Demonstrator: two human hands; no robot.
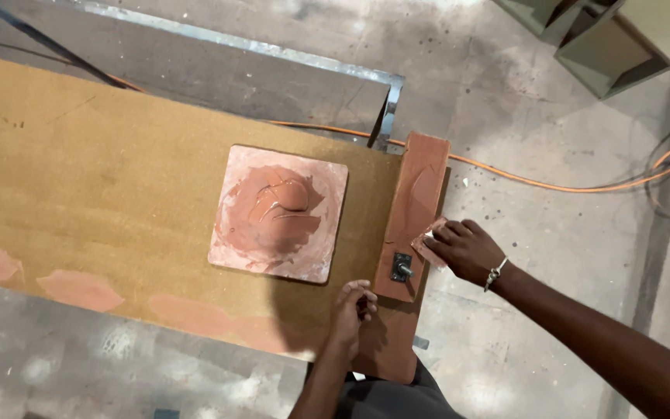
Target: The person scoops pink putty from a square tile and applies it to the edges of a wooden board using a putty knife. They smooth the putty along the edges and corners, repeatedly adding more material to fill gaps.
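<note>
Spreading reddish filler along the narrow board (416, 209) at the table's (79, 171) end — the right hand (465, 250) grips a small scraper (430, 242) against the board's right edge, the left hand (353, 306) loosely curled beside its lower end. More paste likely comes from the square palette (279, 212) left of the board.

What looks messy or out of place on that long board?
Reddish putty patches are smeared along the near edge of the board, and the square tile holds a smeared mound of the same paste. An orange cable trails loosely across the floor.

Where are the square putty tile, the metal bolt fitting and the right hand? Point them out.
square putty tile (279, 213), head view, on the smeared reddish middle.
metal bolt fitting (402, 268), head view, on its dark plate.
right hand (465, 250), head view, on the back.
</note>
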